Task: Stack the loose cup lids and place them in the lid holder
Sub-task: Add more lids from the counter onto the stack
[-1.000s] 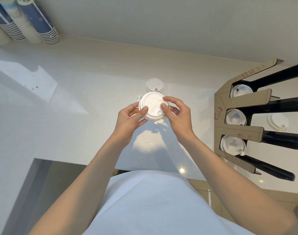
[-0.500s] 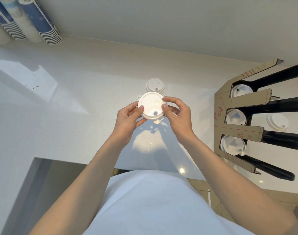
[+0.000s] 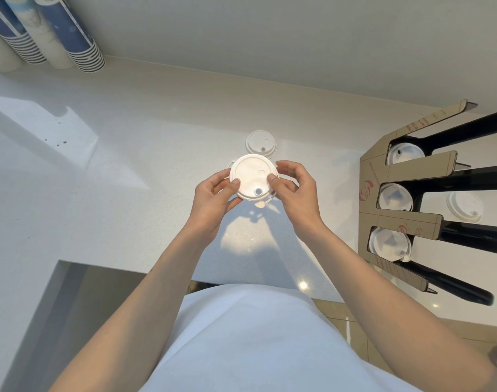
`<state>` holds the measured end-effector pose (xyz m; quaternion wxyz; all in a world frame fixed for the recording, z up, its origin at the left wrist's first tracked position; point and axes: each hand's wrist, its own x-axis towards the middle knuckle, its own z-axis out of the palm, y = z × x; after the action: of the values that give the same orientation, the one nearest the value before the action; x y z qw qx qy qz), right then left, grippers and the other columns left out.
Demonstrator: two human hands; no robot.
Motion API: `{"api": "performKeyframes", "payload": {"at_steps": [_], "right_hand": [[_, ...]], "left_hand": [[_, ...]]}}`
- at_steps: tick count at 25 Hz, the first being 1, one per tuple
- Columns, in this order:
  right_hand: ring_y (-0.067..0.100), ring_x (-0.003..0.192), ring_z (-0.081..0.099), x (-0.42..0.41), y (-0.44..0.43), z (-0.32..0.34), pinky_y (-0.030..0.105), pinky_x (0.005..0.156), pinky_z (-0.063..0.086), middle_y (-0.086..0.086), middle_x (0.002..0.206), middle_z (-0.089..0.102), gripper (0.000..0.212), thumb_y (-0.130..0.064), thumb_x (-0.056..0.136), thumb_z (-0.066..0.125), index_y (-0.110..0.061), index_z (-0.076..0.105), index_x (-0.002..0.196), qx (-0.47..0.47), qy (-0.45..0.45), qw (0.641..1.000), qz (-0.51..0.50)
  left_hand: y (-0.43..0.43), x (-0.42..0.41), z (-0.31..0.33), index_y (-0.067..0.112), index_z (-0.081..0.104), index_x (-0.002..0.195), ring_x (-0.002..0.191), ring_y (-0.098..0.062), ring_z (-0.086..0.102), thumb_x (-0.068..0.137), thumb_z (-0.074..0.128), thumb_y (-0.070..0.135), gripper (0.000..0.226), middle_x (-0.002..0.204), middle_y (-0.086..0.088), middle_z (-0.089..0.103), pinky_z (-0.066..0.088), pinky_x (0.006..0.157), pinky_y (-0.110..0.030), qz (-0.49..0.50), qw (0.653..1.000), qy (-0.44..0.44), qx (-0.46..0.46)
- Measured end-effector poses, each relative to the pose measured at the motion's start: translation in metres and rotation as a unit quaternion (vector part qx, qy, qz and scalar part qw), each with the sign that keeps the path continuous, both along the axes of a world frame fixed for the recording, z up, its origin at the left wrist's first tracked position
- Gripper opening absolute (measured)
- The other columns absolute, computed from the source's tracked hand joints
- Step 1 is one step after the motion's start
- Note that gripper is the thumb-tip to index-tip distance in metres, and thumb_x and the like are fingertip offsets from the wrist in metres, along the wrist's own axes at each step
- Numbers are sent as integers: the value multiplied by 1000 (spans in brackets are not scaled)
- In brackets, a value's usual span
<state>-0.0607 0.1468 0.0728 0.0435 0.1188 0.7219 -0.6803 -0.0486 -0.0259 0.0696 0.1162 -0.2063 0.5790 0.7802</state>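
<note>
At frame centre, the left hand [image 3: 213, 198] and right hand [image 3: 296, 190] together clasp a stack of round white plastic cup lids [image 3: 253, 180] above the white table [image 3: 128, 165]; the brown cardboard lid holder [image 3: 397, 199] stands at right.

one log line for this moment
both hands: left hand, right hand | holding: lid stack | loose lid on counter | holder: waiting
</note>
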Motion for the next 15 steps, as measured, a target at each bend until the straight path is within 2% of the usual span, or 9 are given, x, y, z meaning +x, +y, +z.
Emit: {"api": "performKeyframes", "payload": {"at_steps": [6, 11, 15], "right_hand": [[23, 100, 70, -4, -6, -2, 39, 90, 58, -5, 111, 66, 32, -16, 86, 73, -18, 62, 117, 8, -29, 999, 10], [23, 101, 70, -9, -16, -4, 36, 87, 59, -3, 112, 65, 28, -18, 89, 71, -19, 61, 115, -2, -32, 999, 36], [25, 102, 70, -24, -19, -16, 38, 87, 60, 6, 110, 67, 23, -22, 92, 66, -19, 60, 114, -3, -73, 997, 25]], "left_hand": [[-6, 4, -3, 2, 56, 135, 100, -14, 73, 93, 67, 8, 44, 123, -15, 71, 60, 91, -32, 2, 1000, -21, -9], [-18, 5, -5, 1, 57, 134, 103, -18, 73, 94, 66, 8, 42, 121, -17, 72, 59, 93, -35, 19, 999, -33, -25], [-32, 8, -9, 0, 56, 135, 106, -22, 72, 94, 66, 10, 43, 120, -16, 71, 58, 96, -37, 54, 997, -45, -25]]}}
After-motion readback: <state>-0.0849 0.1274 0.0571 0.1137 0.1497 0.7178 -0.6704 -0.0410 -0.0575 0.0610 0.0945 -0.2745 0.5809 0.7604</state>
